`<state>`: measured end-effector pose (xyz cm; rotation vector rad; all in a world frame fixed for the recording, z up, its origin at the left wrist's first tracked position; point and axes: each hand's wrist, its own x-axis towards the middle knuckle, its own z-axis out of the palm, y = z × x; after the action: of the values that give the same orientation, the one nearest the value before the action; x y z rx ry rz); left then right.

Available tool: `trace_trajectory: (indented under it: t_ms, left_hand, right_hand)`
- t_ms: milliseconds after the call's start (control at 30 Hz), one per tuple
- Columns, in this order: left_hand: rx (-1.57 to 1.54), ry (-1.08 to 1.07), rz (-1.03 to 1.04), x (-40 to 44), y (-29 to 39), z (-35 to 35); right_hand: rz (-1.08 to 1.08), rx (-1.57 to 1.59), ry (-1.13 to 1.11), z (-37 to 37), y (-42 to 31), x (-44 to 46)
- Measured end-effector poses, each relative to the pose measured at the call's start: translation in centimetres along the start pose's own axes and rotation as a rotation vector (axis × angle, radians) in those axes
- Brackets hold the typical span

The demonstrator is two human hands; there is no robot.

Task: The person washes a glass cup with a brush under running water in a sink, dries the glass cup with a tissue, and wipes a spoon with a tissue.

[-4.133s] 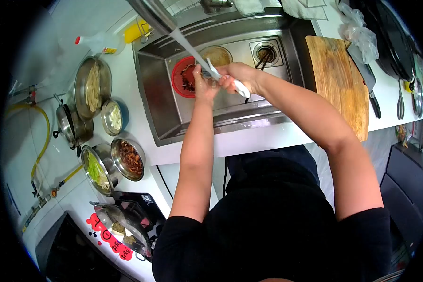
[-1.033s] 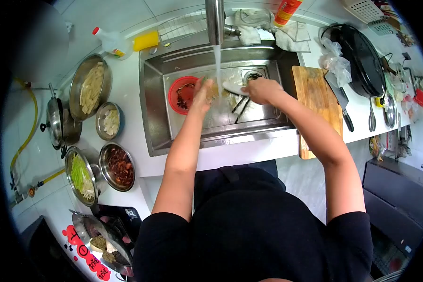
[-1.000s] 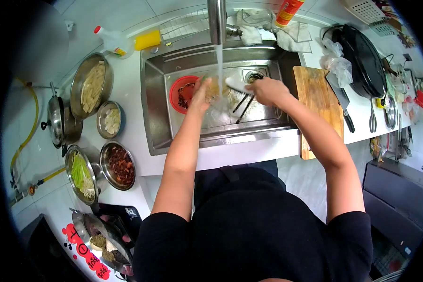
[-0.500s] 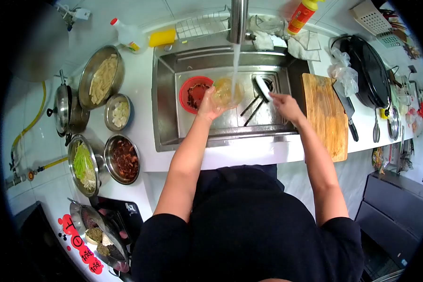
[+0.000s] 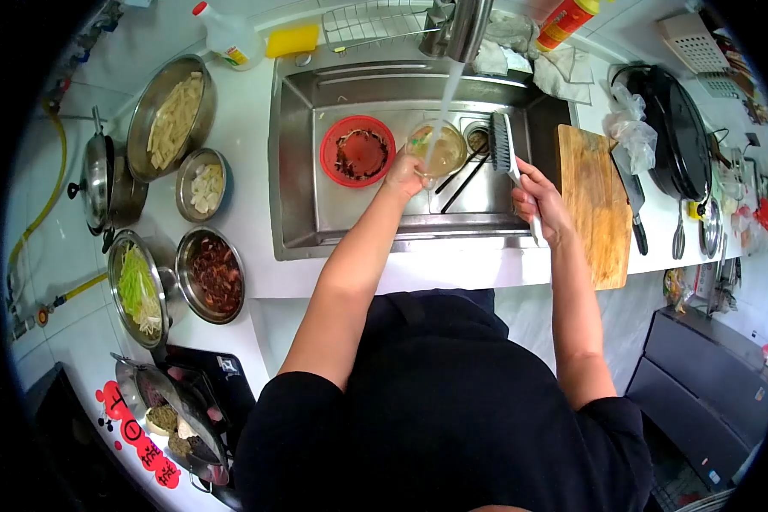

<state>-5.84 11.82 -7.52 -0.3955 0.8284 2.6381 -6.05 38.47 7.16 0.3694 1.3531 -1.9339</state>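
My left hand (image 5: 408, 175) is closed on the rim of a clear bowl (image 5: 457, 159), holding it over the sink (image 5: 333, 218) under running water. Water is in the bowl. My right hand (image 5: 542, 203) grips the white handle of a scrub brush (image 5: 503, 143), its dark bristles turned left, a little right of the bowl. A red basin (image 5: 325, 155) with dark scraps around its inside stands in the sink, left of the bowl. Black chopsticks (image 5: 464, 185) lie on the sink bottom near the drain, partly hidden by the bowl.
The faucet (image 5: 471, 31) hangs over the sink. On the right are a wooden cutting board (image 5: 590, 213), a knife (image 5: 631, 192) and a black pan (image 5: 670, 128). Metal bowls of food, including sliced white pieces (image 5: 176, 119) and dark meat (image 5: 218, 277), stand left. A yellow sponge (image 5: 293, 41) lies behind.
The brush has been raised and turned, so its bristles now show facing left. My left hand has shifted right with the bowl, uncovering the red basin. The view has shifted slightly.
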Motion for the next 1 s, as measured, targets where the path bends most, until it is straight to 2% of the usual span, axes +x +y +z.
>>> trace_trajectory:
  t_ms: [100,333,400,500,667,700,733,800,900,1000]
  left_hand:
    - [-0.007,0.1,0.087,-1.0,-0.2,1.3]
    - [-0.435,0.284,-0.143,-2.9,1.6,-1.0]
    - [-0.602,0.311,-0.058,-3.6,1.2,-0.3]
    - [-0.797,0.335,-0.041,-3.5,-0.6,-1.6]
    - [-1.355,0.194,-0.228,-3.0,-1.4,0.5]
    - [-1.241,0.147,-0.158,-2.9,-1.9,1.1]
    - [-1.333,0.177,-0.29,-3.1,-1.2,1.8]
    - [-1.204,0.165,-0.253,-2.8,-1.7,2.4]
    - [-0.966,0.22,-0.229,-2.8,-1.7,3.1]
    - [-0.739,0.235,-0.193,-2.8,-1.6,2.7]
  right_hand:
    - [-0.002,-0.035,0.055,0.0,0.9,-0.1]
    - [0.025,0.027,0.124,1.4,2.5,0.0]
    - [0.038,0.063,0.1,1.4,3.1,0.4]
    - [0.062,0.074,0.108,2.1,3.6,1.2]
    - [0.061,-0.03,0.163,3.2,3.8,2.3]
    - [0.055,-0.061,0.169,3.3,3.9,2.6]
    - [0.038,-0.151,0.245,4.0,3.8,2.7]
    - [-0.098,-0.628,0.293,2.4,4.3,3.8]
    - [-0.434,-1.412,0.417,1.3,3.9,4.5]
    - [-0.446,-1.411,0.507,4.0,1.7,3.5]
